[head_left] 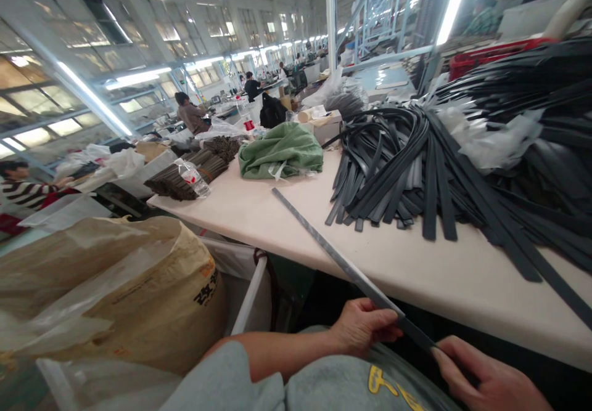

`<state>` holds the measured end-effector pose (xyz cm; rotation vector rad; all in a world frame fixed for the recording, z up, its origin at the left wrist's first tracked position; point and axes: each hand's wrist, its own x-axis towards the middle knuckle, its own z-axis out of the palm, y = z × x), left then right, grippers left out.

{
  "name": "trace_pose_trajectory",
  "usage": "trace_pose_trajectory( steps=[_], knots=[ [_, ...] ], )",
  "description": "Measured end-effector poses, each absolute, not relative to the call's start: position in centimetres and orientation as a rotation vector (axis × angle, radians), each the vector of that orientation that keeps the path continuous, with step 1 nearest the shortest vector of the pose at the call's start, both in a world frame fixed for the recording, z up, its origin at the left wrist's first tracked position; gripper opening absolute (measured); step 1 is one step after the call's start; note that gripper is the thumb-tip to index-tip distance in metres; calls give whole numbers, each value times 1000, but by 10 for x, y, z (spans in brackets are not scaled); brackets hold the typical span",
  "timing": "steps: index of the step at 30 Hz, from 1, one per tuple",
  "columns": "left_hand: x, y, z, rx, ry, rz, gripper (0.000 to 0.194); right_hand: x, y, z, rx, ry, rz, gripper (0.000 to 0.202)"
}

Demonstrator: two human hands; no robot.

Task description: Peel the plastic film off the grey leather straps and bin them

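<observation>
I'm closing my left hand (365, 326) around a long, flat strip (343, 262), thumb pressing on top, while my right hand (483, 375) is pinching its near end. The strip is looking narrow and straight, dull black between my hands, then turning greyer and shinier beyond the left one. It's running through the left hand's grip and slanting away up and to the left, its far end lying over the pale tabletop (305, 217).

Down on my left, a big tan sack (161, 300) with dark printed characters is gaping open, and I'm seeing clear plastic in its mouth. Between it and the table, a white bin (234, 257) is sitting below the edge; I can't tell what's inside.

Across the table, a heap of black strips (407, 170) is spreading to the right. Further left, a crumpled green cloth (283, 149) is lying near a clear bottle (193, 179), which is leaning by a bundle of brown strips (173, 174). Behind the cloth, a white box (327, 130) is holding a small roll on top. At far right, a red crate (497, 55) is showing behind more black strips, and beyond, people (190, 116) are sitting at workstations.
</observation>
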<state>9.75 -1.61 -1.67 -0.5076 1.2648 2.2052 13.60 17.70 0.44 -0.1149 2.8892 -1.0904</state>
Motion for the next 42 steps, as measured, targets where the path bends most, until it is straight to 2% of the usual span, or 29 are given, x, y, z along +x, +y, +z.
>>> trace_pose_trajectory(
  steps=[3,6,10,13,18,22,24,27,30,33,36,40,42],
  knots=[
    [98,-13,-20,-455,1263,2123,51,125,155,15,-238,2793,-1085,37],
    [93,-17,-17,-399,1280,2117,49,126,157,14,-304,2810,-1225,30],
    [85,-26,1,-337,1264,2143,43,135,176,18,-606,2838,-1431,45],
    [85,-29,15,-351,1209,2128,45,134,177,32,-929,2825,-1484,29],
    [91,-27,26,-255,1164,2072,42,114,159,41,-1034,2970,-1535,30],
    [86,-34,34,-150,1104,2022,36,113,153,48,-1048,2792,-1686,26],
    [68,-48,40,-202,1074,2124,32,122,164,56,-849,2727,-1761,22],
    [18,-83,56,-457,1082,2495,33,139,190,61,-526,2618,-1659,27],
    [-38,-119,78,-656,1164,2869,35,155,207,50,-342,2487,-1488,36],
    [-67,-125,93,-606,1275,3072,25,164,203,31,-290,2371,-1480,42],
    [-57,-89,87,-277,1453,2910,18,163,191,23,-240,2325,-1644,40],
    [-6,-18,56,92,1527,2383,38,145,185,45,-48,2372,-2087,34],
    [20,7,43,208,1524,2168,42,133,189,61,-31,2398,-2296,33]
  ],
)
